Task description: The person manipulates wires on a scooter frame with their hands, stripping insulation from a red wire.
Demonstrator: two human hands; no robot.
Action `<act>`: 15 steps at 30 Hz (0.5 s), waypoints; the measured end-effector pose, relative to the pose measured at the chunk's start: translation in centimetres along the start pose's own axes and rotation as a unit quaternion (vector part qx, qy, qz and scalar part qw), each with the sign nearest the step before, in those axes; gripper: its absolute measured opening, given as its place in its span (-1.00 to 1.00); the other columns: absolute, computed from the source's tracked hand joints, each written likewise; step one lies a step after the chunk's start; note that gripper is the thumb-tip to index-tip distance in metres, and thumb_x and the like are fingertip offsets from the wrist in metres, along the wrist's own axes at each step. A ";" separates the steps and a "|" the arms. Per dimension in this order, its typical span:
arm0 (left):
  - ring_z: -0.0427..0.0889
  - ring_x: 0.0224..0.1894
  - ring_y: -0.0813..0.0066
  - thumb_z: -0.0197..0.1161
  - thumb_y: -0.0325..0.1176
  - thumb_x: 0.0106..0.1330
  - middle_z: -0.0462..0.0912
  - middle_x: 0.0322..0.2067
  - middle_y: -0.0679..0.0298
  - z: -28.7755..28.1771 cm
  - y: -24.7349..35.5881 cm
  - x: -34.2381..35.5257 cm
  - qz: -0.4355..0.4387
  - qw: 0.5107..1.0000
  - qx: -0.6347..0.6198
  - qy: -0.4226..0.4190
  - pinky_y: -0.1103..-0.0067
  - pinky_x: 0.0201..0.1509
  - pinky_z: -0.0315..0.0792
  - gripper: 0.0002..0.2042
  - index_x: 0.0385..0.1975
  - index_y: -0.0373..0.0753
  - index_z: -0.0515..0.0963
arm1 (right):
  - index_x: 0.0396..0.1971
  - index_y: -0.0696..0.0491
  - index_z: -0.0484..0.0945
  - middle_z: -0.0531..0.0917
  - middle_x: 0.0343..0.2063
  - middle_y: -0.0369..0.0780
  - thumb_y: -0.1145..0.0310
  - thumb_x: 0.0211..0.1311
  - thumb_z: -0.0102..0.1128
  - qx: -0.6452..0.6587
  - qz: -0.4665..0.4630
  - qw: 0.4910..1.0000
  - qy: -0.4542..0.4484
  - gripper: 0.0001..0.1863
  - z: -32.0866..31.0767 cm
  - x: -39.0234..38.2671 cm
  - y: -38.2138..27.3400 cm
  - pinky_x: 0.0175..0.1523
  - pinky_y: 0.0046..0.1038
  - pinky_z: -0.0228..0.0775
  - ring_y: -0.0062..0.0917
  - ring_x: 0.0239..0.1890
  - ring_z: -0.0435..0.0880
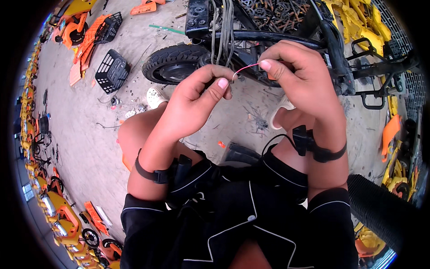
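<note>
A thin wire (246, 68), pink toward the right and pale at its left end, stretches in a short curve between my two hands. My left hand (197, 96) pinches its pale end between thumb and forefinger. The pink end is pinched by my right hand (295, 74), thumb against the curled fingers. A small orange piece shows just under the right fingers; I cannot tell whether it is held. Just beyond my hands is a black vehicle frame (268, 36) with a fat-tyred wheel (174, 62) at its left. A bundle of grey cables (222, 27) hangs over the frame.
Rusty metal parts (277, 18) fill the space behind the frame. Black plastic baskets (113, 71) and orange panels (87, 47) lie on the floor at left. Yellow panels (358, 20) are heaped at far right. Rows of yellow and orange vehicles (62, 215) line the left side.
</note>
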State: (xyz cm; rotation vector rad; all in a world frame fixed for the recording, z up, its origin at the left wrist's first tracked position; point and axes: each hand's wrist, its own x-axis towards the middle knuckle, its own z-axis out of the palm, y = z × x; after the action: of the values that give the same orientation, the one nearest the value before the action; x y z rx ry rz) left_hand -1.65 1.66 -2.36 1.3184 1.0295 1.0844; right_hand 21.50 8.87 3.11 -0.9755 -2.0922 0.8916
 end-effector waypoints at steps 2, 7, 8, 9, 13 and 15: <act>0.55 -0.24 0.64 0.17 -0.35 0.57 0.62 -0.31 0.36 0.2 0.3 0.2 -0.003 1.000 -0.010 -0.003 0.65 -0.09 0.46 -0.79 0.04 -0.31 0.58 | -0.30 0.17 0.66 0.62 -0.48 -0.12 0.44 0.27 0.35 -0.027 -0.016 0.999 -0.001 -0.88 0.0 0.1 0.0 -0.31 -0.34 0.42 -0.29 -0.44 0.60; 0.59 -0.15 0.58 0.22 -0.37 0.54 0.64 -0.23 0.34 -0.6 0.3 1.6 -0.004 0.998 0.048 -0.027 0.59 0.02 0.49 -0.81 -0.04 -0.35 0.62 | -0.32 0.14 0.66 0.64 -0.46 -0.06 0.35 0.27 0.34 -0.066 -0.032 0.997 0.020 -0.84 0.3 0.4 0.9 -0.30 -0.25 0.45 -0.12 -0.39 0.64; 0.60 -0.14 0.60 0.25 -0.36 0.52 0.66 -0.24 0.34 -0.4 0.2 1.9 -0.012 1.000 0.018 -0.013 0.61 0.03 0.50 -0.82 -0.09 -0.35 0.64 | -0.31 0.15 0.66 0.64 -0.46 -0.05 0.35 0.27 0.34 -0.065 -0.027 0.997 0.016 -0.84 0.3 0.5 1.0 -0.30 -0.24 0.45 -0.12 -0.40 0.64; 0.61 -0.13 0.61 0.25 -0.37 0.51 0.67 -0.22 0.32 -0.2 0.3 1.8 -0.026 1.000 0.014 -0.007 0.61 0.05 0.51 -0.82 -0.07 -0.35 0.64 | -0.31 0.15 0.66 0.64 -0.46 -0.05 0.36 0.26 0.34 -0.065 -0.022 0.998 0.012 -0.84 0.5 0.4 1.1 -0.30 -0.24 0.45 -0.11 -0.40 0.64; 0.62 -0.21 0.66 0.27 -0.31 0.52 0.69 -0.31 0.34 0.3 -0.1 1.8 -0.001 1.000 -0.010 0.017 0.66 -0.10 0.50 -0.78 -0.04 -0.34 0.66 | -0.30 0.15 0.67 0.64 -0.47 -0.05 0.35 0.26 0.35 -0.076 -0.034 0.997 0.005 -0.84 0.5 0.8 1.4 -0.31 -0.25 0.45 -0.11 -0.42 0.63; 0.62 -0.21 0.65 0.26 -0.32 0.52 0.69 -0.31 0.34 0.3 0.1 1.7 -0.003 1.000 -0.014 0.024 0.65 -0.09 0.50 -0.78 -0.02 -0.34 0.65 | -0.30 0.15 0.67 0.64 -0.48 -0.05 0.36 0.26 0.35 -0.068 -0.040 0.997 0.010 -0.84 0.3 0.8 1.1 -0.31 -0.25 0.45 -0.12 -0.43 0.63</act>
State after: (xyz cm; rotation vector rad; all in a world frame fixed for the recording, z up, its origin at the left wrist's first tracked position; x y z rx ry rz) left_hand -0.95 3.27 -2.24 1.2717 1.0501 1.1277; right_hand 21.30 9.94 2.29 -0.9592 -2.1812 0.7036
